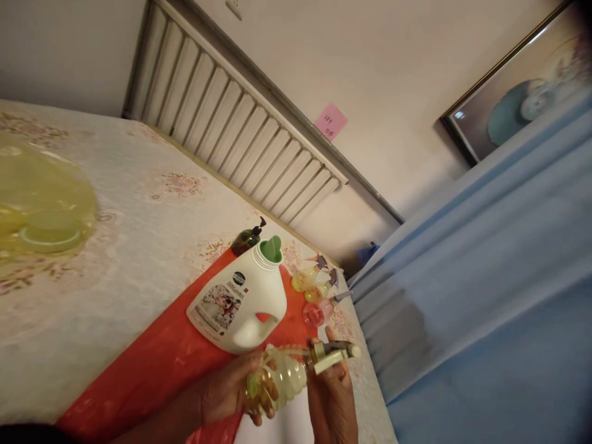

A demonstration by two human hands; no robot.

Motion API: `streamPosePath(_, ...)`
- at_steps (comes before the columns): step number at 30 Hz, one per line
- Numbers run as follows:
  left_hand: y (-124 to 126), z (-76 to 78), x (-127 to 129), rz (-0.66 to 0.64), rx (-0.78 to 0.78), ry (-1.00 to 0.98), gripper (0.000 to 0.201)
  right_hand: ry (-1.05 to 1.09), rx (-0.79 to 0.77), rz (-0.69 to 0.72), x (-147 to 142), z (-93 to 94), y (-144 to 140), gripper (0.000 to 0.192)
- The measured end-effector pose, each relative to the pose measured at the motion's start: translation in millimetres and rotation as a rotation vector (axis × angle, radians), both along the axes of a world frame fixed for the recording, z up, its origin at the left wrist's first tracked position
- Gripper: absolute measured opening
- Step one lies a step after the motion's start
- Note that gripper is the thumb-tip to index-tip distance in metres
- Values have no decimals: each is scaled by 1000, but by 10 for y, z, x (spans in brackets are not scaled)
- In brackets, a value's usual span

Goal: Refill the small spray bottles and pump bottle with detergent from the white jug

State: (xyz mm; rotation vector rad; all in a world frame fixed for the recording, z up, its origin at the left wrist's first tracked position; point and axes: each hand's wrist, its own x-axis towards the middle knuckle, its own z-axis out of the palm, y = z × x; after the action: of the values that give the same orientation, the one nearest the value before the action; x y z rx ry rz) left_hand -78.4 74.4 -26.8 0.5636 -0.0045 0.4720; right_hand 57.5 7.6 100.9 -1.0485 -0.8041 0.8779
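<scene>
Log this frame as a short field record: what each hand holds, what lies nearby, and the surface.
left hand: left hand grips the body of a clear spray bottle with yellowish liquid
right hand: right hand at the bottle's spray head
nearest: white jug with green spout, cap off
behind jug: dark pump bottle
right of jug: small spray bottles, yellow and pink
surface: red sheet on a floral tablecloth
far left: yellow basin, blurred
</scene>
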Motion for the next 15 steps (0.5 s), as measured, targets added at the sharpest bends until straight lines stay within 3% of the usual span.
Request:
streamPosePath(4,3,-4,-4,17,5,-26,61,-50,25,58,-25,12,-16,51)
streamPosePath(10,-5,34,-3,55,46,3,63,-206,-63,-82,-73,-8,32,41)
streamPosePath(15,-9,30,-3,43,7,49,60,-288,0,-146,-86,85,-25,39)
